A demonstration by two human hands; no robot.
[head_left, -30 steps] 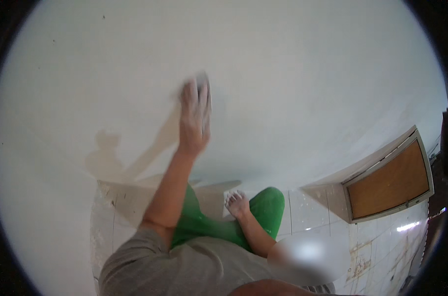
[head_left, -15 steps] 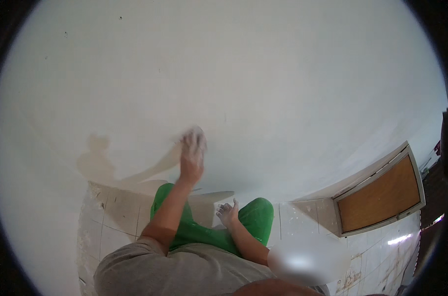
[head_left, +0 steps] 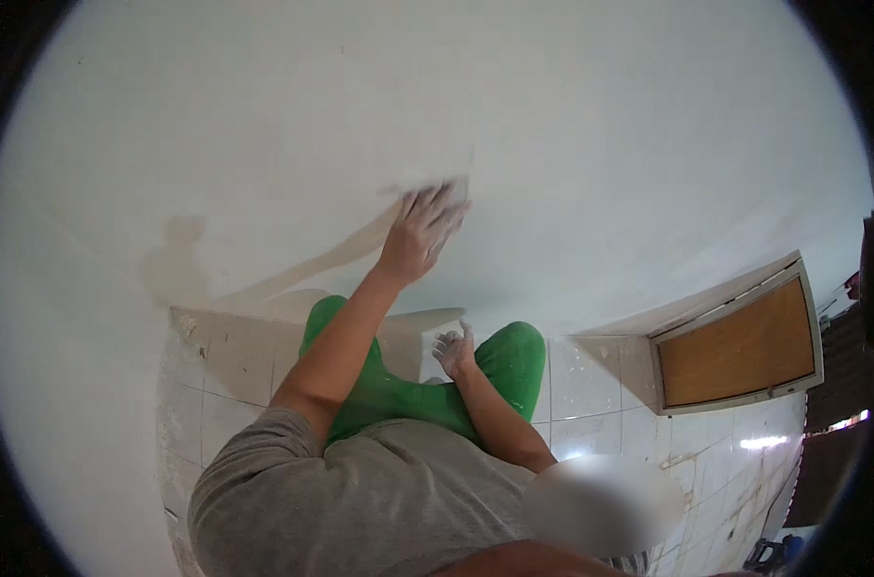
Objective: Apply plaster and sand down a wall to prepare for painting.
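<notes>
My left hand (head_left: 418, 236) lies against the pale plastered wall (head_left: 600, 173), its arm stretched up from the left. Under its straightened fingers is a thin grey sheet (head_left: 461, 188) that looks like sandpaper; most of it is hidden by the hand. Whitish dust coats those fingers, and they are slightly blurred. Near my right knee, in green trousers (head_left: 516, 370), my right hand (head_left: 452, 354) is held low with the palm turned up. Its dusty fingers are loosely bent and apart, with nothing seen in them.
A brown panel door in a pale frame (head_left: 740, 341) stands at the right, low beside the wall. White floor tiles (head_left: 586, 385), spotted and stained, run along the wall's foot. Dark objects are at the far right edge.
My left hand has swept up and to the right across the wall with the grey sheet. The view has tilted, so knees, door and floor appear higher. The right hand keeps its pose by the knee.
</notes>
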